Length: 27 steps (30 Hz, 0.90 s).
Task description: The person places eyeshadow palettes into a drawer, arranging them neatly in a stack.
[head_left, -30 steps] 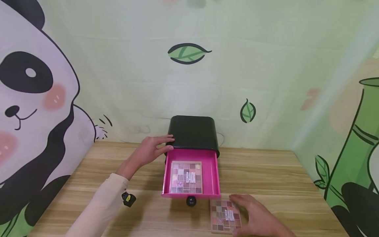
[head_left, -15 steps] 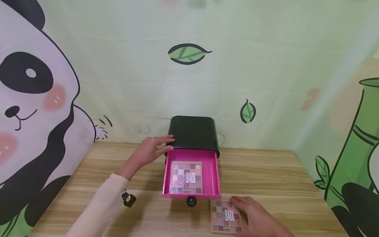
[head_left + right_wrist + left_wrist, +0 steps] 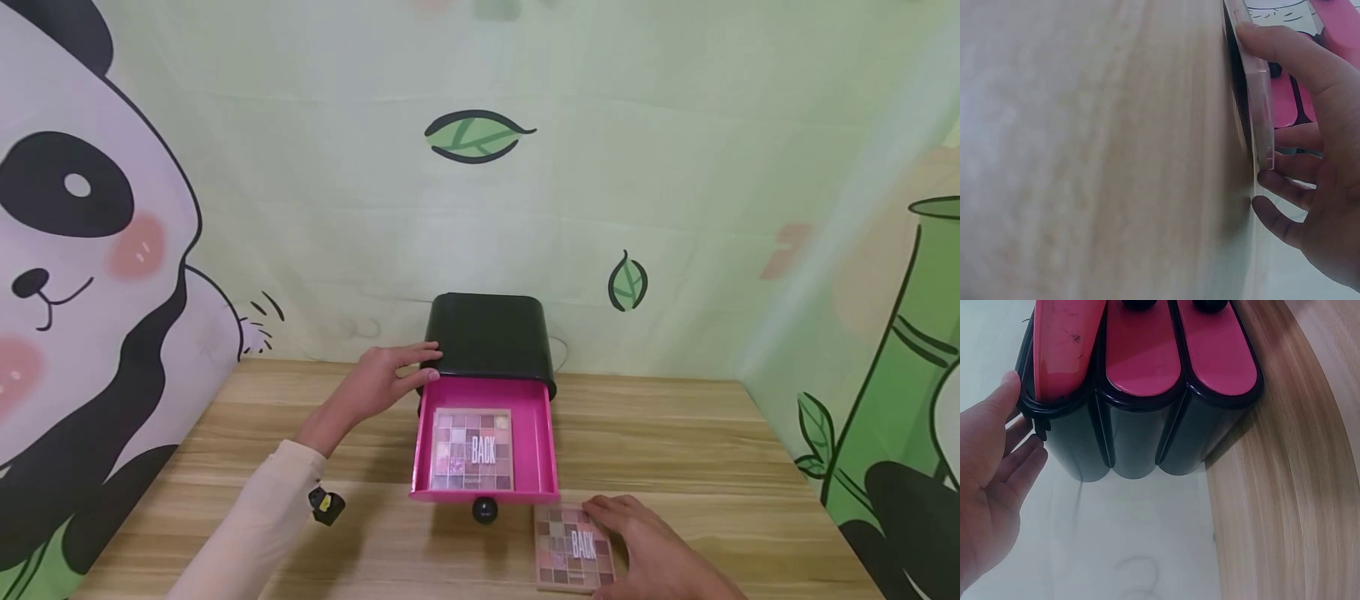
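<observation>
A black cabinet of three stacked drawers stands at the table's far side; its pink top drawer is pulled out by a black knob. In the drawer lies an eyeshadow palette marked BACK, toward the left side. My left hand rests on the cabinet's upper left edge, fingers extended, thumb at the front rim. In front of the drawer's right corner, my right hand holds a second eyeshadow palette by its right part, between thumb and fingers. The right wrist view shows this palette edge-on, a dark gap beneath it.
The wooden table reaches back to a cloth backdrop printed with pandas, leaves and bamboo. Below the open drawer, the left wrist view shows two closed pink drawers. A small black and yellow item sits at the left sleeve.
The right hand and its palette have shifted very slightly to the right. The left hand, cabinet and drawer have stayed put.
</observation>
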Tool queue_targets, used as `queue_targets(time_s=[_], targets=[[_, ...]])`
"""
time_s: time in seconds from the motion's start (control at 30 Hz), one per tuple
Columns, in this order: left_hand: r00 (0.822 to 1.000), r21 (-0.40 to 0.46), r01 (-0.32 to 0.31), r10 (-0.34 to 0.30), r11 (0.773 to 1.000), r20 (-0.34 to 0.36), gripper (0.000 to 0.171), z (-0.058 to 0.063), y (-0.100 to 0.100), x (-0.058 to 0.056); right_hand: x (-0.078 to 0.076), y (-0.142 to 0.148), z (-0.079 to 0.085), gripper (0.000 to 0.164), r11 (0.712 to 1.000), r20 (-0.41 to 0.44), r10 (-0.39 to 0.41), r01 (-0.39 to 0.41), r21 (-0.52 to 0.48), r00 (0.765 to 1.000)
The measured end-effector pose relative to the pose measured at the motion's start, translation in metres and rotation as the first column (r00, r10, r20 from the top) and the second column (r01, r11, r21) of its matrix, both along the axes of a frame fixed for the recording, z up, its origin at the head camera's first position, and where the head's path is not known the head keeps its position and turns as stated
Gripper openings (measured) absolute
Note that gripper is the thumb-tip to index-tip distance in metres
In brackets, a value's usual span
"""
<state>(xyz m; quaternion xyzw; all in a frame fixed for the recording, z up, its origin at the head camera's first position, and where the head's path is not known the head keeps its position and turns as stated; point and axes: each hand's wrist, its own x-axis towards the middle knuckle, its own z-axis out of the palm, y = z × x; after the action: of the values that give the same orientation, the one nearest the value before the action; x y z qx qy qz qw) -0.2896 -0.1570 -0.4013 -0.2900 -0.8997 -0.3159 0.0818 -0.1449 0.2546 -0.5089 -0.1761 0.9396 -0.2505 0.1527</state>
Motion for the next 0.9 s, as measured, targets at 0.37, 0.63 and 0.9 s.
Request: queue_targets(time_s=[0.37, 0.63, 0.9], targets=[[1.0, 0.005, 0.002, -0.002, 1.0, -0.005, 0.05, 0.0, 0.0, 0.0, 0.002, 0.002, 0.007, 0.11, 0.997, 0.045, -0.077, 0.078, -0.007, 0.996], [1.0, 0.002, 0.008, -0.008, 1.0, -0.011, 0.05, -0.001, -0.001, -0.001, 0.004, 0.009, 0.011, 0.109, 0.997, -0.101, -0.074, 0.073, -0.008, 0.992], [1.0, 0.013, 0.01, -0.01, 1.0, -0.007, 0.049, 0.0, 0.0, -0.001, 0.005, 0.021, 0.015, 0.109, 0.999, -0.324, -0.044, 0.041, -0.014, 0.945]])
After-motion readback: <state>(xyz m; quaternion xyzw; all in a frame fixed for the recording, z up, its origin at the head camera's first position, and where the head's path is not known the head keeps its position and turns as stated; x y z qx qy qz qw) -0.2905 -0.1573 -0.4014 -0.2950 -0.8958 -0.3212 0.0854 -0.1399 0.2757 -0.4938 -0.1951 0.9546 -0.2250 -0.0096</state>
